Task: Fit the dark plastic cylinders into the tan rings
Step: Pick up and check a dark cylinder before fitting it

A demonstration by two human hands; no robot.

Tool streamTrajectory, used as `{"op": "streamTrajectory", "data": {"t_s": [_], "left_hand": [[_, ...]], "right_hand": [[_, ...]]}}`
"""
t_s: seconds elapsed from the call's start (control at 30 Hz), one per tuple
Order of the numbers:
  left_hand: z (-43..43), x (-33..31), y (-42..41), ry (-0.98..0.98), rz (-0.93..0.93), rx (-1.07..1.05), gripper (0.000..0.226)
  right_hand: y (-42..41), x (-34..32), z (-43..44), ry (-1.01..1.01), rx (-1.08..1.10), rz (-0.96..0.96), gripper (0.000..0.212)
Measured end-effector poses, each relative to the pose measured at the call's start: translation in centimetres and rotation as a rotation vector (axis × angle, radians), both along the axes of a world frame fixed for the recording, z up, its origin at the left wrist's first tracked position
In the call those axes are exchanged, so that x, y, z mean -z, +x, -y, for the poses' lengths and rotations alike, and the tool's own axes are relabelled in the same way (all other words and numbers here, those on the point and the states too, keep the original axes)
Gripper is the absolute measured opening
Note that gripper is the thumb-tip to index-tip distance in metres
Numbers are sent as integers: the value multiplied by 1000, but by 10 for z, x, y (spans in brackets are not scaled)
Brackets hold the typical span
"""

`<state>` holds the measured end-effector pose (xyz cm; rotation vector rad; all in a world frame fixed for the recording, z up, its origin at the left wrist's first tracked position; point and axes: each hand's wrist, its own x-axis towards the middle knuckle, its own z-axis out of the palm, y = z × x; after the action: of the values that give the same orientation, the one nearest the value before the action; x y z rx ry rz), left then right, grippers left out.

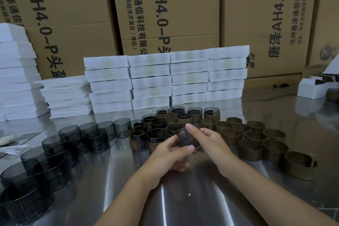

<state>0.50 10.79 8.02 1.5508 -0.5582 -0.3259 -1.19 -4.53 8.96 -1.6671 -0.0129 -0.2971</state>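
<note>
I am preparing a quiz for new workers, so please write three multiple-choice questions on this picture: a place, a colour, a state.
1. Where on the table do the empty tan rings stand?
A. left side
B. right side
C. on the floor

2. What colour are the flat boxes stacked behind?
A. white
B. red
C. black

3. What are the left hand and the right hand doing?
A. resting flat
B. holding one dark cylinder together
C. each lifting a box

Answers:
1 B: the rings stand grouped on the right.
2 A: every stack is white.
3 B: fingers of both hands curl round the same cylinder.
</note>
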Motion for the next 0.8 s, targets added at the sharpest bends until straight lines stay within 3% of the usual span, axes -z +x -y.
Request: {"op": "streamTrajectory", "data": {"t_s": [0.13, 0.43, 0.63, 0.8], "left_hand": [[0, 1, 1, -29, -37, 39, 36], [-3, -1, 0, -89, -101, 167, 45], [-5, -4, -1, -104, -127, 221, 56], [-5, -4, -1, -153, -147, 276, 58]], "right_hand": [[-1, 0, 1, 21, -58, -59, 86], [-2, -5, 1, 75, -139, -116, 86], [-4, -5, 0, 190, -240, -88, 68], [-2, -3, 1, 274, -309, -84, 67]]}}
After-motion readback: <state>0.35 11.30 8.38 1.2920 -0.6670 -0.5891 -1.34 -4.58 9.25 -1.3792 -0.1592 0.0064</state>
